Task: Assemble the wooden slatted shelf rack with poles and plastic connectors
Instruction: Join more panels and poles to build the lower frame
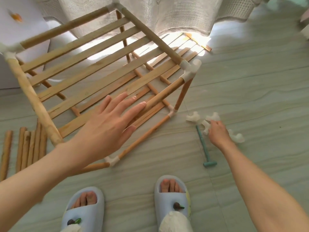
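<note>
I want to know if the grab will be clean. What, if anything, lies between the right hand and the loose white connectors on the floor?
Nothing visible does. The right hand already reaches the white connectors, its fingers at one of them. The green mallet lies just beside the hand, toward the rack, not across its path.

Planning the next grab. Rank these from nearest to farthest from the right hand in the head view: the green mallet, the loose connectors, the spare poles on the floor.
1. Loose connectors: at the right hand fingertips.
2. Green mallet: just left of that hand.
3. Spare poles: far left, past the rack.
</note>
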### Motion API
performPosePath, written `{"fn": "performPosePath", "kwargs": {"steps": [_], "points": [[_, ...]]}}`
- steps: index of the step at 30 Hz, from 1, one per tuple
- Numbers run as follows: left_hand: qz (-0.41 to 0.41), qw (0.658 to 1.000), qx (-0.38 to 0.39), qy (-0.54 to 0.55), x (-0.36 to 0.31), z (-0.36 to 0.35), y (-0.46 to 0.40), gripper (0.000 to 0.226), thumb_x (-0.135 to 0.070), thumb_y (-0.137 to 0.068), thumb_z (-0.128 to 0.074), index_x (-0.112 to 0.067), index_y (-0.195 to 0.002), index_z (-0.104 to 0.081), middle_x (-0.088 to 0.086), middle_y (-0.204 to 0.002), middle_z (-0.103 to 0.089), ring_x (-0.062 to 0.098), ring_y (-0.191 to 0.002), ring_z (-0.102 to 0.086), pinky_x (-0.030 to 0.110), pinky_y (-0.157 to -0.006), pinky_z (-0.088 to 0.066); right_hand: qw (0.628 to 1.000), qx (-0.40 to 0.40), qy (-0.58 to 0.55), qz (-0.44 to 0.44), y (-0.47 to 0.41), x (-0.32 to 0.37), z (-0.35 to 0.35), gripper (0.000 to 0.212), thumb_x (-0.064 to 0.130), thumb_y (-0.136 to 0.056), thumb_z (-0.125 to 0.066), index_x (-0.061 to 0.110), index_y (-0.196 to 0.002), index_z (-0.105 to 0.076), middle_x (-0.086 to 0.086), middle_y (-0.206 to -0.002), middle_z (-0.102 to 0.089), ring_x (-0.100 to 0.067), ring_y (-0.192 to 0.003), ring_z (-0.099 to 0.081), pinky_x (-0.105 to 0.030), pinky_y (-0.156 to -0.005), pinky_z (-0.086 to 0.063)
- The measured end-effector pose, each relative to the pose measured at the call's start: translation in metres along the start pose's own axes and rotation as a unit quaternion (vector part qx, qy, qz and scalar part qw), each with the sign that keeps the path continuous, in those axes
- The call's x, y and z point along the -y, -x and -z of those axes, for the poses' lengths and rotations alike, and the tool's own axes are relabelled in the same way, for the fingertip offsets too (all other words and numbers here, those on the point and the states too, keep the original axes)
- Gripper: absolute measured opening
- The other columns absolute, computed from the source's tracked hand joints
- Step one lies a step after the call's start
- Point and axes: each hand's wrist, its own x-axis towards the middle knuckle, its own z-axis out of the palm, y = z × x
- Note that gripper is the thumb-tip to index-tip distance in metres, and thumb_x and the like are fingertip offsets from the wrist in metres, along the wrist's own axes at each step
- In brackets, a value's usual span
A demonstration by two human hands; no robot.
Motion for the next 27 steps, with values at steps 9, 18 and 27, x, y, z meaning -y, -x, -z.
{"fn": "performPosePath", "kwargs": {"steps": [9,18,27], "points": [[0.002,1.0,0.008,0.025,0.005,-0.002,0.0,0.063,-0.034,-0.081,-0.053,-0.017,-0.14,-0.038,0.014,-0.141,-0.042,0.032,-0.133,-0.035,0.048,-0.107,-0.023,0.999,-0.039,-0.024,-0.019,0.019,0.008,-0.015,0.026,0.011,-0.093,-0.048,-0.004,-0.113,-0.056,-0.027,-0.116,-0.053,-0.039,-0.108,-0.05,-0.039,-0.089,-0.038],[0.031,0.981,0.105,0.163,0.0,0.068,0.018,0.056,-0.037,-0.09,-0.051,-0.037,-0.14,-0.027,-0.013,-0.146,-0.028,0.005,-0.132,-0.031,0.022,-0.109,-0.025,0.98,-0.098,-0.141,0.097,0.115,0.082,0.085,0.021,0.026,-0.091,-0.053,0.007,-0.09,-0.063,-0.004,-0.084,-0.057,-0.021,-0.078,-0.051,-0.028,-0.067,-0.035],[0.008,0.971,-0.049,0.234,-0.016,0.191,0.044,0.046,-0.027,-0.088,-0.06,-0.028,-0.132,-0.046,-0.01,-0.119,-0.054,0.002,-0.097,-0.052,0.022,-0.09,-0.046,0.923,-0.057,-0.239,0.296,0.231,0.205,0.238,0.024,0.031,-0.091,-0.055,0.01,-0.084,-0.063,0.005,-0.066,-0.052,-0.007,-0.06,-0.046,-0.018,-0.057,-0.037]]}}
